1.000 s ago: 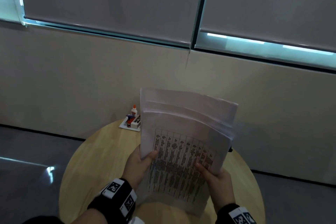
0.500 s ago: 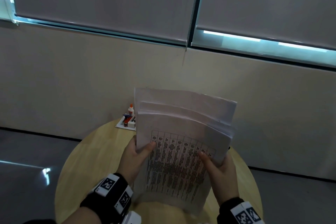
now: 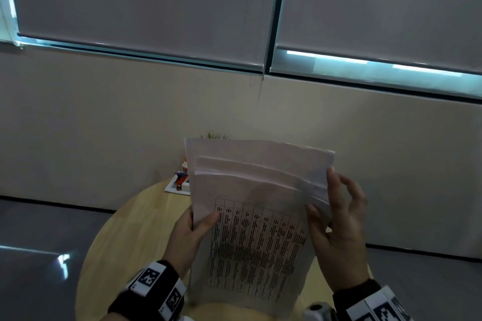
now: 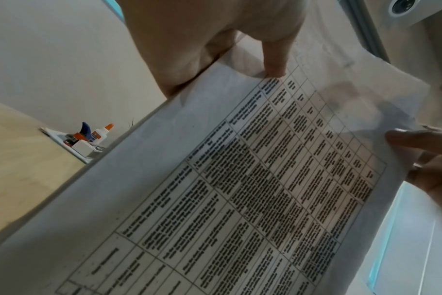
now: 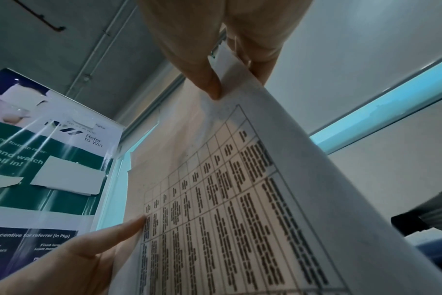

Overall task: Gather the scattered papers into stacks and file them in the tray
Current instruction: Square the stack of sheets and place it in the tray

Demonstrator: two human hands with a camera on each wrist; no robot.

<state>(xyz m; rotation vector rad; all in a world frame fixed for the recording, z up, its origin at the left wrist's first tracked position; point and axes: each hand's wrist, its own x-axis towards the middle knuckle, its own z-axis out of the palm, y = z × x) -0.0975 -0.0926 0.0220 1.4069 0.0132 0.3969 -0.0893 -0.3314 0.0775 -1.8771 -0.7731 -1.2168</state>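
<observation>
Head view: stack of papers (image 3: 257, 216) held upright at centre frame above the round wooden tabletop (image 3: 135, 229), upper edges uneven, top sheet printed with a table; left hand (image 3: 190, 237) gripping the stack's left edge, thumb on the front sheet; right hand (image 3: 339, 232) at the right edge, thumb on the front, fingers loosely spread beside the edge; small white tray (image 3: 173, 187) with a glue bottle (image 3: 185, 165) at the tabletop's far edge, left of the papers. Left wrist view: grip closed on the papers (image 4: 240, 189), thumb (image 4: 275, 59) pressed on the printed sheet, glue bottle (image 4: 101, 132) and tray at middle left. Right wrist view: thumb (image 5: 204, 79) and fingers pinching the sheet edge at upper centre, papers (image 5: 240, 199) filling the lower right, left hand (image 5: 83, 257) at lower left
</observation>
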